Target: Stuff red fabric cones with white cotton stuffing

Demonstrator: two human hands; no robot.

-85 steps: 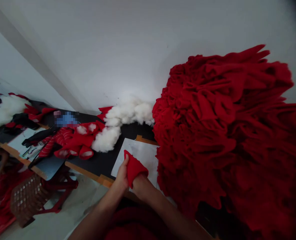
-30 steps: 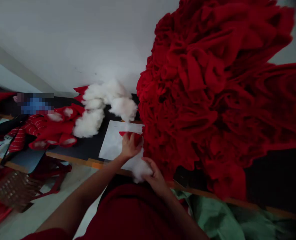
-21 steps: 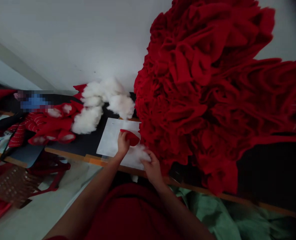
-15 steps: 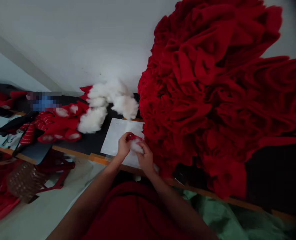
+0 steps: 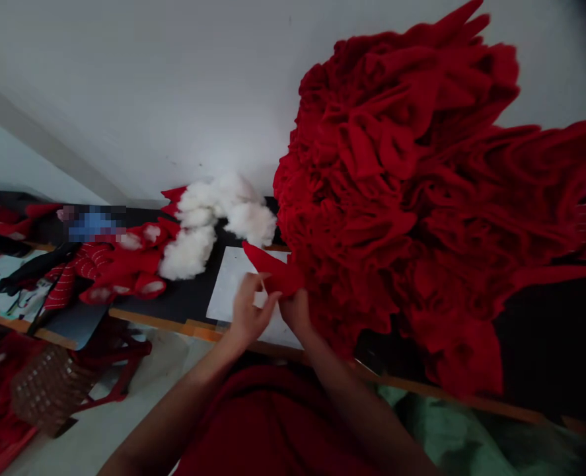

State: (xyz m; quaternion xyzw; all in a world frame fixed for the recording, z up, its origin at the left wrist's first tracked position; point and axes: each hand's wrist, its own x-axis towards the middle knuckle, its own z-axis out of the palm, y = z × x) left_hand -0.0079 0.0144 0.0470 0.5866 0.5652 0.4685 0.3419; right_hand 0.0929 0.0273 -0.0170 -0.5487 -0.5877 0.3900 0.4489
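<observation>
A pointed red fabric piece [image 5: 273, 270] is between my hands, above a white sheet [image 5: 226, 284] on the black table. My right hand [image 5: 296, 312] grips its lower right part, with the fingers partly hidden by the cloth. My left hand [image 5: 250, 311] is at its left side, thumb and fingers apart, the fingertips near the cloth's edge. Tufts of white stuffing [image 5: 188, 251] lie beyond the sheet to the left. A tall heap of red fabric pieces [image 5: 362, 198] rises just right of my hands.
Red plush pieces with white patches [image 5: 146, 264] and striped red cloth [image 5: 92, 261] lie at the left. A woven brown basket [image 5: 49, 383] stands below the table's edge [image 5: 164, 320]. Green cloth [image 5: 451, 430] hangs at the lower right.
The white fluff between my hands is out of sight, and the pointed red piece now stands up there. My left hand has opened. The view has shifted slightly.
</observation>
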